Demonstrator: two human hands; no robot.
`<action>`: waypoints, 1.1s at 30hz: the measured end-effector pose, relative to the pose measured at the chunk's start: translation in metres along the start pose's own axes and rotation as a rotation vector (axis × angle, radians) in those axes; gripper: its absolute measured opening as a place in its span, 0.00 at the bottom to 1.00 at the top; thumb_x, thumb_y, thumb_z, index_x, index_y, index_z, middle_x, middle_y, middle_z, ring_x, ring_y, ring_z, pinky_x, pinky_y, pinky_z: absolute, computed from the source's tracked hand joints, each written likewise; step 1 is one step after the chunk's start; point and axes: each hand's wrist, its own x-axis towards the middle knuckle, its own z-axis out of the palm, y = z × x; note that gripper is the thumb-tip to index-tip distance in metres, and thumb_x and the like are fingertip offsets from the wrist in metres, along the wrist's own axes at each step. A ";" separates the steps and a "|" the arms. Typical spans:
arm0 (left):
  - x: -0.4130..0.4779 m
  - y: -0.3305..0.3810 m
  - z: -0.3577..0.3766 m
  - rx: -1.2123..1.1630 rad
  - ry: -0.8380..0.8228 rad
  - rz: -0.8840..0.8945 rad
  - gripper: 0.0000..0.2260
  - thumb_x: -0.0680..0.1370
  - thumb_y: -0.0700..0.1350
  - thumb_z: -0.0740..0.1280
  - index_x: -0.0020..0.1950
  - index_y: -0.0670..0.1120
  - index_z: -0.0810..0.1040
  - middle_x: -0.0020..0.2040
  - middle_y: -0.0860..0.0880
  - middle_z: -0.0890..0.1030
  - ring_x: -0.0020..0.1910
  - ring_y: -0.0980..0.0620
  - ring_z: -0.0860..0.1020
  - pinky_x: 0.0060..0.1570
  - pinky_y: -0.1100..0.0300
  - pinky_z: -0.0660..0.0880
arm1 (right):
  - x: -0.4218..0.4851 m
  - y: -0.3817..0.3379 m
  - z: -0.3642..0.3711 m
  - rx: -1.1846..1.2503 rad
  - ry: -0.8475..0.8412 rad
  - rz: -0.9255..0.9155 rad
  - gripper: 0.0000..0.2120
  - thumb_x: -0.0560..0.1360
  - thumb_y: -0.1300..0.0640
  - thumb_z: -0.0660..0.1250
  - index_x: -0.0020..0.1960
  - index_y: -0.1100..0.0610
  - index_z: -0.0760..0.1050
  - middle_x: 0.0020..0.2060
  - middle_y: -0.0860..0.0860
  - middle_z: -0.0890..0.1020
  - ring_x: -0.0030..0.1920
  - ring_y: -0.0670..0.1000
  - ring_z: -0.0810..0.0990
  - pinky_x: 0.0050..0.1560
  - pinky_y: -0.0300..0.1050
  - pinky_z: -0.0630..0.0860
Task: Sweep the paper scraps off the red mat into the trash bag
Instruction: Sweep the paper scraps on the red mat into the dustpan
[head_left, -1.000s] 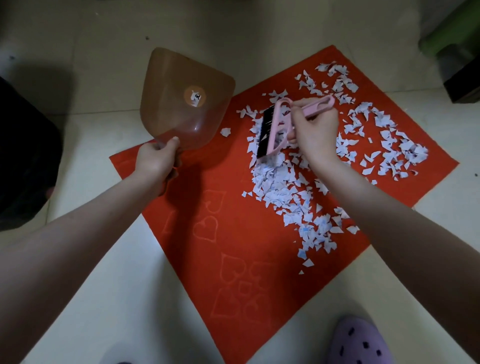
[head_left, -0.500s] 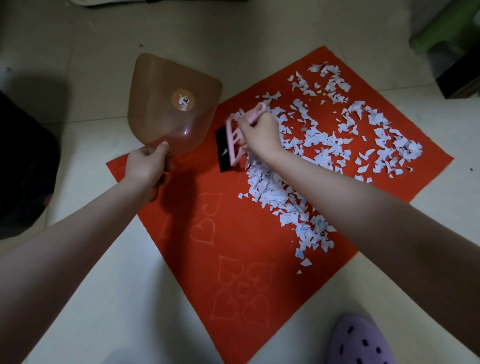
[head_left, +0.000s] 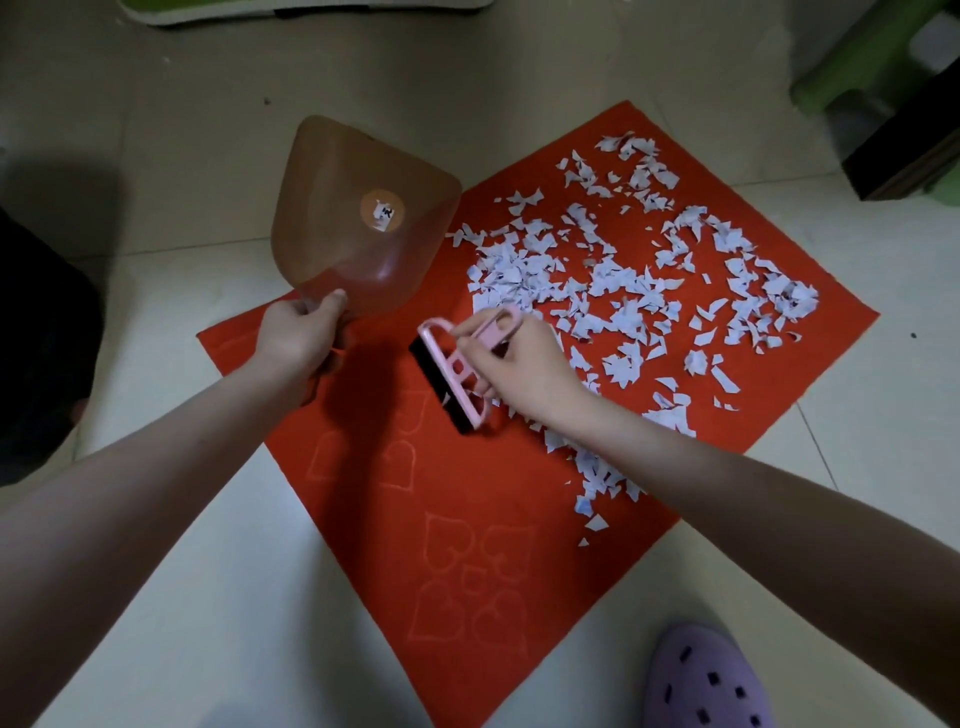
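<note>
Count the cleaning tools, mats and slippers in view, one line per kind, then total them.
pink brush: 1
brown dustpan: 1
red mat: 1
purple slipper: 1
Total: 4

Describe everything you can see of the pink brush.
The pink brush looks like plastic: a long back with cut-out openings, a handle with an oval hole, black bristles along its left edge. The right hand grips its handle, holding it slanted over the red mat, at the left edge of the paper scraps. Whether the bristles touch the mat is unclear.
</note>
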 end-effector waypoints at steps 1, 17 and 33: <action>-0.001 0.000 0.000 0.002 -0.002 0.004 0.15 0.80 0.50 0.62 0.37 0.45 0.73 0.31 0.46 0.73 0.15 0.56 0.67 0.17 0.71 0.62 | -0.002 0.003 0.000 -0.024 -0.019 0.001 0.05 0.78 0.62 0.64 0.51 0.59 0.78 0.32 0.49 0.80 0.26 0.43 0.79 0.29 0.38 0.78; -0.011 0.005 0.021 0.011 -0.048 0.006 0.15 0.81 0.49 0.62 0.36 0.44 0.73 0.31 0.45 0.72 0.13 0.57 0.65 0.17 0.71 0.59 | -0.025 0.023 -0.055 -0.019 0.097 0.010 0.05 0.77 0.61 0.66 0.51 0.59 0.79 0.33 0.47 0.81 0.25 0.45 0.78 0.27 0.35 0.74; -0.023 0.010 0.024 0.083 -0.055 0.009 0.14 0.81 0.49 0.61 0.38 0.44 0.73 0.32 0.46 0.73 0.21 0.52 0.68 0.17 0.70 0.60 | -0.049 0.021 -0.070 -0.374 -0.215 0.047 0.03 0.77 0.56 0.66 0.47 0.51 0.79 0.35 0.53 0.83 0.30 0.51 0.81 0.29 0.46 0.78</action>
